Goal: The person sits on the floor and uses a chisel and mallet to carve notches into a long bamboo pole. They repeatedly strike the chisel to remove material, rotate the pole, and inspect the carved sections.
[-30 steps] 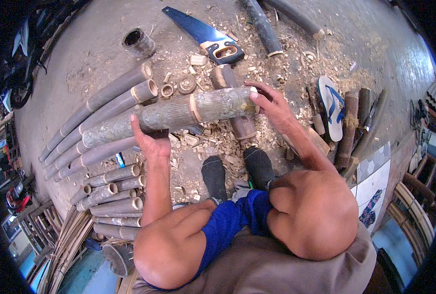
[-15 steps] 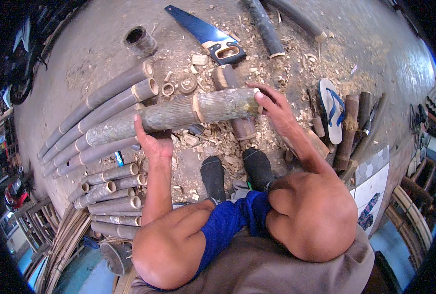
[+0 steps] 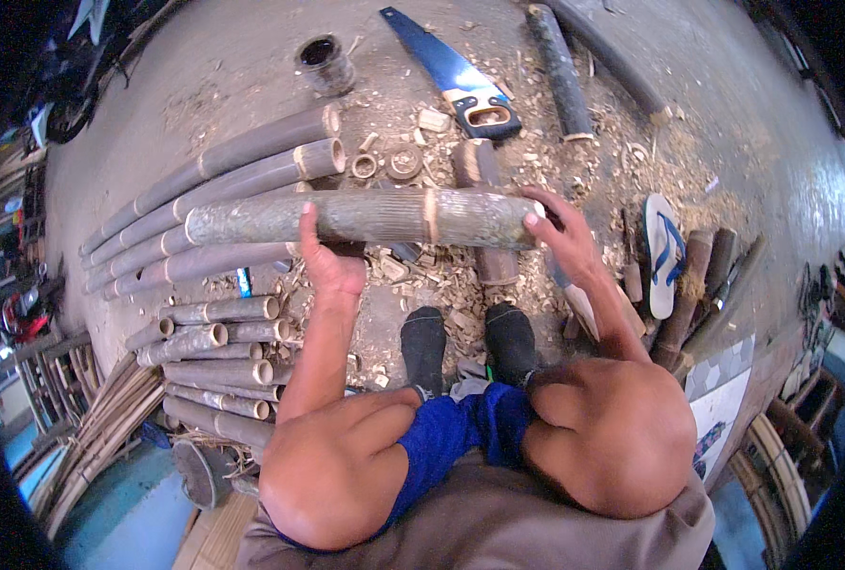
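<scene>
A thick, grey-green bamboo pole (image 3: 375,217) with one pale node ring lies almost level across both my hands, above the floor. My left hand (image 3: 330,269) supports it from below left of its middle, thumb up on the near side. At the pole's right end, my right hand (image 3: 565,231) grips the rim, its thumb on the near side and fingers round the end. Beneath the pole's right half lies a short brown bamboo block (image 3: 497,267). The pole partly covers long bamboo poles (image 3: 251,142) lying at the left.
Wood chips lie around my socked feet (image 3: 423,344). Beyond the pole are a blue-bladed handsaw (image 3: 439,65), a dark-mouthed can (image 3: 327,71) and more bamboo (image 3: 560,76). Cut bamboo pieces (image 3: 218,370) are stacked at near left. A flip-flop (image 3: 663,261) lies at right beside a knife-like blade (image 3: 579,302).
The view has shifted, so the surroundings appear further right. The bamboo pole has turned from a slant, right end higher, to nearly level. Both hands keep hold of it.
</scene>
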Motion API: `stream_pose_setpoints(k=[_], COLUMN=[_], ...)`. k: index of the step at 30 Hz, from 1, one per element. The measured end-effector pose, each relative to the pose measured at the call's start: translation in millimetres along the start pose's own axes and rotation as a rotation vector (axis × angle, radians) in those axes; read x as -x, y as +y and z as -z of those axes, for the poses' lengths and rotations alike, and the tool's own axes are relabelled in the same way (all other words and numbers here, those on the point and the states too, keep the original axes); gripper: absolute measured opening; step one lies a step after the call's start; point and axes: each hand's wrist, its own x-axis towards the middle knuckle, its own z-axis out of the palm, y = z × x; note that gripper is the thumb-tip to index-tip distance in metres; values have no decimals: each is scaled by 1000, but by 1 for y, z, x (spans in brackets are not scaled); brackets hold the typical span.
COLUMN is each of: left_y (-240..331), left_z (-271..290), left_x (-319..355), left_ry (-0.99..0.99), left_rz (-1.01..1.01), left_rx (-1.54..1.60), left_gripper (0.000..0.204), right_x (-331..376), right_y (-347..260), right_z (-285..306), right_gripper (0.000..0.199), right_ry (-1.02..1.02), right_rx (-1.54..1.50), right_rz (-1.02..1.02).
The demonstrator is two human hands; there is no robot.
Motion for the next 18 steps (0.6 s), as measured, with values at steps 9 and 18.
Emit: stream_pose_setpoints(k=[9, 18], left_y=[-12, -22], left_z=[10, 0], left_x=[7, 24], left_ry=[-57, -286], left_rz=[10, 20], left_rx=[1, -290], left_gripper=[56, 59], right_x=[-3, 90], right_y=[-2, -74], right_z=[-33, -6], right_gripper=[38, 42], right_ry=[-300, -1003], right_rx=[332, 218], right_rz=[111, 357])
